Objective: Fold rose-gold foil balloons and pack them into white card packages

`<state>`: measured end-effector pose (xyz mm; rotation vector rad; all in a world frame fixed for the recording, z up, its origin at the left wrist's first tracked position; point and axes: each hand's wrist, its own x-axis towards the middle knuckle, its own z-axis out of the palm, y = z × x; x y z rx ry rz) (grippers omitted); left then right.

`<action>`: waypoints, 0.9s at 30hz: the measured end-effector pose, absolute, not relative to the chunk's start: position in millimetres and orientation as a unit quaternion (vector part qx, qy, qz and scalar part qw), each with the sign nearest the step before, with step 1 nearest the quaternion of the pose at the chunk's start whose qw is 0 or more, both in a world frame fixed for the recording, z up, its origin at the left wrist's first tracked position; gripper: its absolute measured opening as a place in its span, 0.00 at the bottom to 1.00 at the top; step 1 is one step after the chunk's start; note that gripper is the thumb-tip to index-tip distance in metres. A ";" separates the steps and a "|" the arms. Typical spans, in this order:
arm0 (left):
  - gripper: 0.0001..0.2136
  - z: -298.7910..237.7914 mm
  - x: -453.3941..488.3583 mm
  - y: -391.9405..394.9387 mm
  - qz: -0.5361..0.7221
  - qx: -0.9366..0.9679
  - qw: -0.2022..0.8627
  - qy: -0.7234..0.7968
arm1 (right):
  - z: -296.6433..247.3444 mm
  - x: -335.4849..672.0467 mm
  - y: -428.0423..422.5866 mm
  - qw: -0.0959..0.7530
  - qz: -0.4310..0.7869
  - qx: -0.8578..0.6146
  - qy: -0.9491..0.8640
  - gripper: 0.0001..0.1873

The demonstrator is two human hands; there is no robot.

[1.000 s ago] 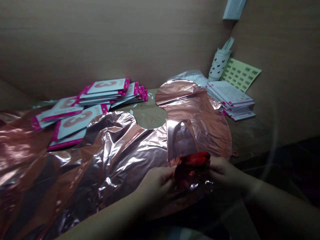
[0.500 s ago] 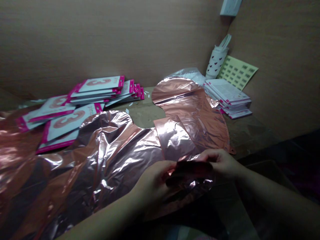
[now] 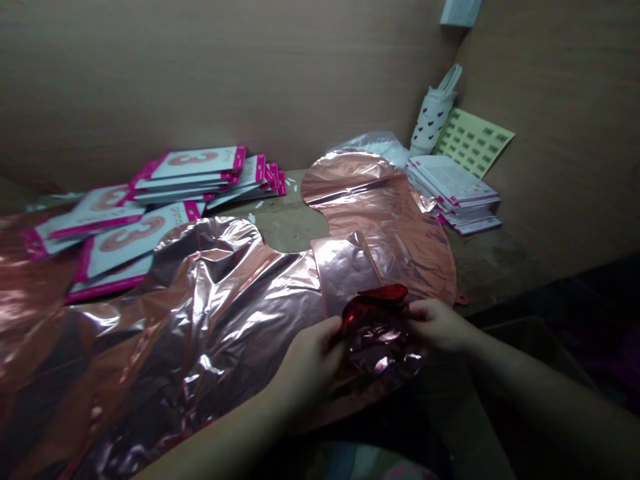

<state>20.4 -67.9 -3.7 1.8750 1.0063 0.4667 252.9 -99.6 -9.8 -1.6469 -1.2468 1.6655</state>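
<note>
Rose-gold foil balloons [image 3: 280, 300], flat and uninflated with rounded, number-like outlines, spread over the tabletop in overlapping layers. In front of them, my left hand [image 3: 315, 350] and my right hand [image 3: 443, 325] pinch opposite sides of a crumpled foil balloon part [image 3: 383, 340]. Its raised edge shows dark red and bulges up between the hands. Whether this piece belongs to the sheet beneath cannot be made out. A folded foil strip [image 3: 345, 270] lies just beyond it. The fingertips of both hands are partly hidden by the foil.
White-and-pink packets printed with a 3 [image 3: 190, 163] are heaped at the back left. At the back right stand a stack of cards [image 3: 455, 183], a heart-patterned white cup [image 3: 431, 123] and a yellow label sheet [image 3: 475, 140]. Clear plastic [image 3: 380, 143] lies near the wall.
The held foil's top edge has risen and bulged upward, turning from dark to red. My right hand has moved slightly right and my left fingers have shifted a little left.
</note>
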 end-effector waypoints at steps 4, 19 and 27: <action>0.15 -6.7 26.8 -47.7 0.107 0.677 0.516 0.515 | -7.0 240.4 -83.7 0.166 0.614 -0.673 -0.377 0.14; 0.15 -0.9 -23.3 -63.9 0.254 0.961 -0.022 0.105 | 12.4 242.4 -88.5 0.093 0.597 -0.671 -0.429 0.25; 0.24 -27.7 -12.1 -77.2 0.169 0.978 0.038 0.116 | 22.7 262.6 -97.8 0.124 0.539 -0.594 -0.584 0.27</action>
